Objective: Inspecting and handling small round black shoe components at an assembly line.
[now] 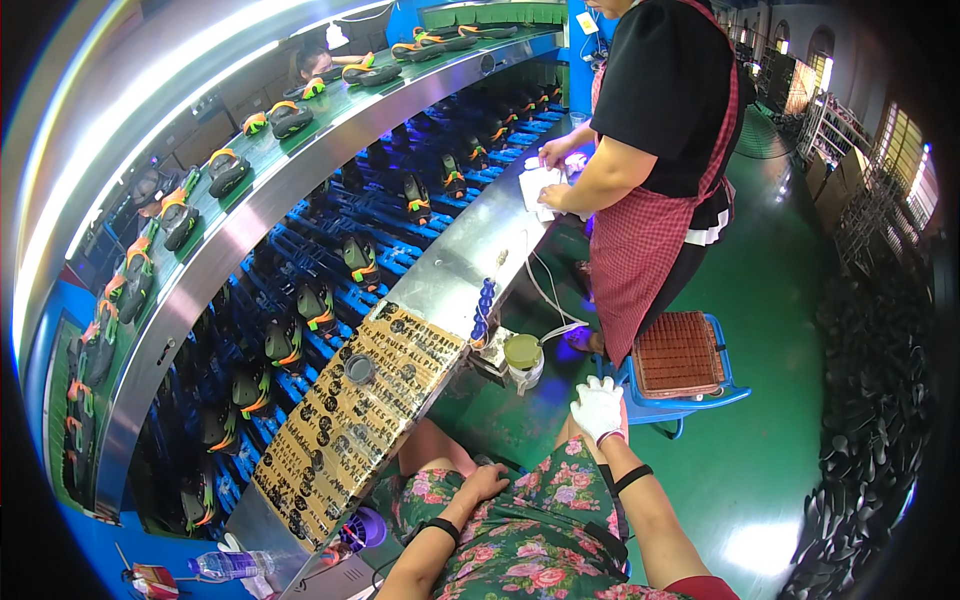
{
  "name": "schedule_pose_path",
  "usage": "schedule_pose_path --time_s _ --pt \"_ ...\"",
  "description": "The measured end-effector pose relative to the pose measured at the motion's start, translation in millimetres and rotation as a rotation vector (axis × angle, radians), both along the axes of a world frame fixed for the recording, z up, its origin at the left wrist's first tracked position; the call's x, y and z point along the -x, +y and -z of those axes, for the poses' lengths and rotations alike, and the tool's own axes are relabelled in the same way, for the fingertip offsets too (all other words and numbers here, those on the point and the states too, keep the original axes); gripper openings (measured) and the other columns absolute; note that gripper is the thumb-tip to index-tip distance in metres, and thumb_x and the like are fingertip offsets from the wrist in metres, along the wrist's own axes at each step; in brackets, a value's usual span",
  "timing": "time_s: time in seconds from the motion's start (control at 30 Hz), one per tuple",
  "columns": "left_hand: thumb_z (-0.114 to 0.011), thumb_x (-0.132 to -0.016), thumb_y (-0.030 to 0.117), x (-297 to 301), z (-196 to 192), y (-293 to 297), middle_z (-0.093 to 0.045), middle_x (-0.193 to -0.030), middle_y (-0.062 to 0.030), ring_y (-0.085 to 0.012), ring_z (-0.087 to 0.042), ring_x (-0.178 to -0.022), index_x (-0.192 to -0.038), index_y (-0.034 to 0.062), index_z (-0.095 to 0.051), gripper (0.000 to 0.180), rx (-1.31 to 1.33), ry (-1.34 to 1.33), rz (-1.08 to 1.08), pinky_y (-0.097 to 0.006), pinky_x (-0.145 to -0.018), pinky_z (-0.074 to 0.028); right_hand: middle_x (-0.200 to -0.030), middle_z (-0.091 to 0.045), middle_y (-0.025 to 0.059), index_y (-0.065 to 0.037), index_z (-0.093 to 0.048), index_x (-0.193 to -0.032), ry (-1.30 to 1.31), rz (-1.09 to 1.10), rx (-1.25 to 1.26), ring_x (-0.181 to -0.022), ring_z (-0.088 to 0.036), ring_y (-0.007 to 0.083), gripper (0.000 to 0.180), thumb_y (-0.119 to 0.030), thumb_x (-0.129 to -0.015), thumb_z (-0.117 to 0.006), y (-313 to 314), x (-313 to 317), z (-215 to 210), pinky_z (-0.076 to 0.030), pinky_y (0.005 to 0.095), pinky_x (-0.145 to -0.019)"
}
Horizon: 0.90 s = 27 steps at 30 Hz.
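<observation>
My left hand [484,482], bare, lies on my lap over a green floral apron [540,520], fingers relaxed and holding nothing. On my right knee rests my right hand [600,408] in a white knit glove, fingers spread and nothing in them. Ahead and to the left is a metal workbench [455,262], its near part covered by a tan printed sheet [330,430] with dark smears. A small dark round cup [359,368] stands on the sheet. By the bench's right edge are a blue segmented hose [483,310] and a yellow-green container [521,350].
Shoes [290,118] ride a curved green conveyor [250,165]; more sit on blue racks [390,270]. A co-worker [660,130] at the bench handles white material [541,190]. A blue stool [735,395] stands right, dark soles [860,450] beyond. A bottle [232,566] lies lower left.
</observation>
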State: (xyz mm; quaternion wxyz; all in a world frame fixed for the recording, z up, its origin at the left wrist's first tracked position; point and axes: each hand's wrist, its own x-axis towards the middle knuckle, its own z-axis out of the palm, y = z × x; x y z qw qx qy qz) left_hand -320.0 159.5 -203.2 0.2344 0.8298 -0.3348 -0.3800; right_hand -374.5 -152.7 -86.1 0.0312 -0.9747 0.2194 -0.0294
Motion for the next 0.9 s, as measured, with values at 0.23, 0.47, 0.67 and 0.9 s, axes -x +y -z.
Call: schedule_pose_path --time_s 0.23,0.47,0.67,0.9 --pt "-0.066 -0.088 0.032 0 0 1 -0.073 -0.104 -0.024 -0.0407 -0.069 -0.103 -0.128 0.0054 -0.063 0.048 0.004 0.006 -0.004 -0.049 -0.093 -0.053 -0.121 -0.061 0.0079 -0.013 -0.07 -0.106 -0.006 -0.007 0.0 -0.114 -0.051 0.0319 0.034 -0.034 -0.082 -0.063 0 0 -2 -0.041 0.0501 -0.091" --pt "-0.066 -0.088 0.033 1 -7 -3 -0.073 -0.106 -0.0236 -0.0404 -0.068 -0.105 -0.127 0.0061 -0.064 0.047 -0.009 0.0 -0.001 -0.048 -0.094 -0.053 -0.122 -0.061 0.0083 -0.013 -0.07 -0.108 0.005 -0.011 -0.003 -0.115 -0.051 0.0323 0.035 -0.035 -0.082 -0.063 0 -1 2 -0.041 0.0505 -0.093" --pt "-0.065 -0.089 0.033 2 -10 -5 -0.072 -0.108 -0.024 -0.0405 -0.067 -0.107 -0.127 0.0072 -0.064 0.046 0.001 -0.003 -0.008 -0.048 -0.095 -0.052 -0.125 -0.061 0.0085 -0.013 -0.069 -0.11 -0.003 -0.029 0.011 -0.117 -0.051 0.0327 0.036 -0.036 -0.083 -0.063 3 -5 2 -0.04 0.0507 -0.094" --pt "-0.065 -0.089 0.033 5 -10 -9 -0.071 -0.113 -0.0236 -0.04 -0.066 -0.109 -0.127 0.0084 -0.064 0.046 -0.007 0.008 -0.005 -0.049 -0.096 -0.052 -0.126 -0.061 0.0091 -0.013 -0.07 -0.111 -0.007 -0.034 -0.004 -0.117 -0.051 0.0335 0.036 -0.035 -0.082 -0.064 4 -5 -3 -0.04 0.052 -0.095"
